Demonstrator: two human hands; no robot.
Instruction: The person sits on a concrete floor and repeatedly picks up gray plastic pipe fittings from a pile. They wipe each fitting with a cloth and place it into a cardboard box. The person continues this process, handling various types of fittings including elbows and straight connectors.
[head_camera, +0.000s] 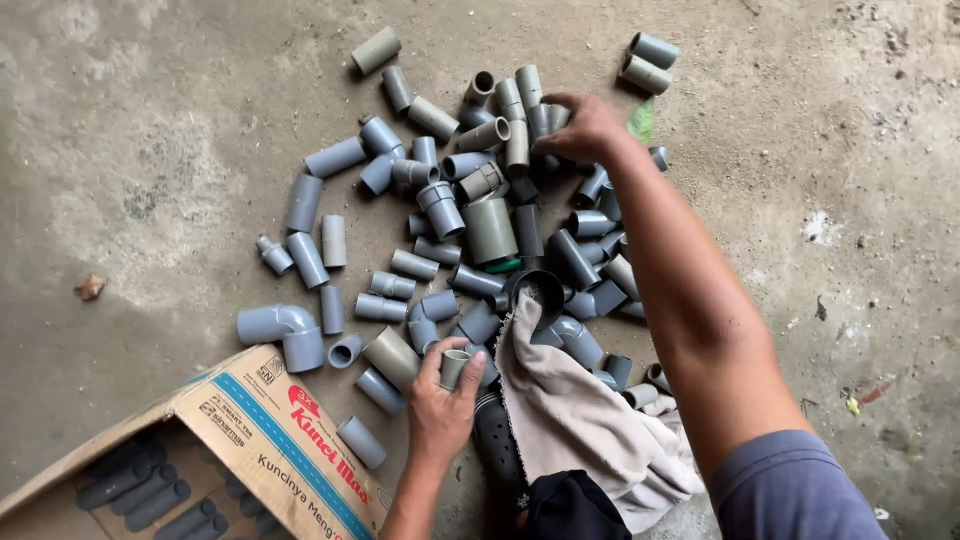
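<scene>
Fittings fill the cardboard box; left hand pinches a grey coupling, right hand grips another.

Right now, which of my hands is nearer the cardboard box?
Left. Your left hand holds a small pipe fitting just beside the cardboard box; your right hand reaches across the pile, farther away.

Bare grey concrete floor (stained, dusty) under even daylight.

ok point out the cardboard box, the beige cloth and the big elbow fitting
cardboard box (262, 420), head view, on its printed top flap
beige cloth (570, 410), head view, on the middle of the fabric
big elbow fitting (285, 328), head view, on its bend, beside the box
</scene>
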